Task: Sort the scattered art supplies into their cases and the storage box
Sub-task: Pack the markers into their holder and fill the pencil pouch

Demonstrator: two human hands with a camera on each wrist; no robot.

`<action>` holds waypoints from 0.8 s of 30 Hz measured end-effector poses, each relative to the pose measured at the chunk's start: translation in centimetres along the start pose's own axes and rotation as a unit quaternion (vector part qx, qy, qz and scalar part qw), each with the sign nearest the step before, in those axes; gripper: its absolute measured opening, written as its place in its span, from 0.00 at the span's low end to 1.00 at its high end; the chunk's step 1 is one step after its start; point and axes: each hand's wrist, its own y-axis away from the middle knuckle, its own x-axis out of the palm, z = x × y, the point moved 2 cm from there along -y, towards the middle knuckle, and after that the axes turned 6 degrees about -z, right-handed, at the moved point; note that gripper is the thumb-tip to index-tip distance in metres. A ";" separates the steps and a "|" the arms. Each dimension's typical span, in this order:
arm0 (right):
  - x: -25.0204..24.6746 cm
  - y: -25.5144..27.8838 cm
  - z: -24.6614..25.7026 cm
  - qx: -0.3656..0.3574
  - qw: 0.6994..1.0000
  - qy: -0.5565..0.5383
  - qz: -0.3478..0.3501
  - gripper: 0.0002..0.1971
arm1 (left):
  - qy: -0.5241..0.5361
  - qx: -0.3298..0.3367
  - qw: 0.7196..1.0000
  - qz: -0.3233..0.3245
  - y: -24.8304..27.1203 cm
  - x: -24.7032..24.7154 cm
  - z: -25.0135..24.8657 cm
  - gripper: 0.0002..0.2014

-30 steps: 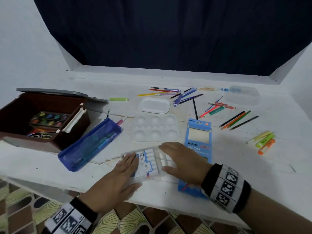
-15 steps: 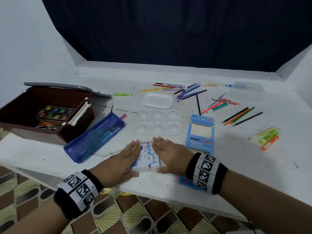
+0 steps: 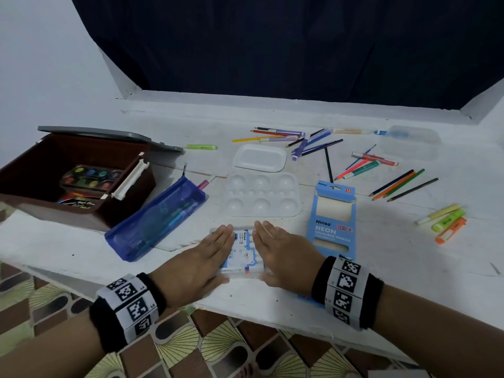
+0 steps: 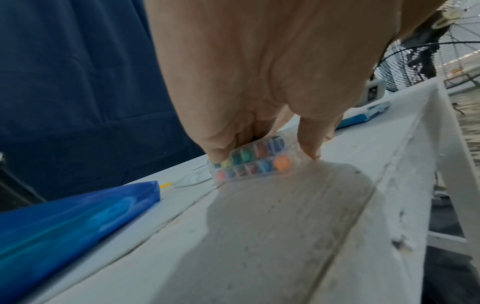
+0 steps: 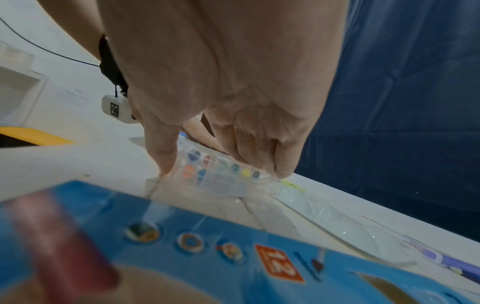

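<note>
A clear plastic marker case with a bear label lies near the table's front edge. My left hand lies flat on its left half and my right hand on its right half, fingers straight and pointing away from me. In the left wrist view the left hand presses on the marker case, whose coloured marker ends show through the end wall. The right wrist view shows my right hand on the marker case, thumb down beside it. The brown storage box stands open at the left.
A blue pencil case lies left of my hands, a white palette and small tray behind them, a blue pencil box to the right. Loose pencils, pens and highlighters lie scattered beyond. A watercolour set sits in the box.
The marker case lay spread wider a second ago with my right hand across it. It now looks closed, with both hands side by side flat on top.
</note>
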 end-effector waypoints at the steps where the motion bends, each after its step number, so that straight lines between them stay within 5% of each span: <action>1: -0.1 -0.1 0.1 0.000 1.000 -0.002 -0.004 0.48 | 0.005 0.002 1.000 -0.007 0.0 0.1 -0.1 0.39; 6: -0.6 0.2 -0.5 -0.023 0.998 -0.051 -0.014 0.45 | 0.119 -0.028 0.992 0.010 -0.4 0.0 0.4 0.44; 10: -1.2 0.2 -1.1 -0.008 0.993 -0.120 -0.014 0.47 | 0.204 -0.052 0.977 -0.042 -0.2 0.2 1.1 0.47; 19: -0.8 -0.5 -1.1 0.002 0.988 -0.149 -0.030 0.50 | 0.224 -0.085 0.970 -0.044 0.1 0.5 0.2 0.44; 24: -2.1 -0.4 -1.9 0.021 0.974 -0.218 -0.066 0.47 | 0.252 -0.095 0.957 -0.105 1.0 -0.3 -0.4 0.41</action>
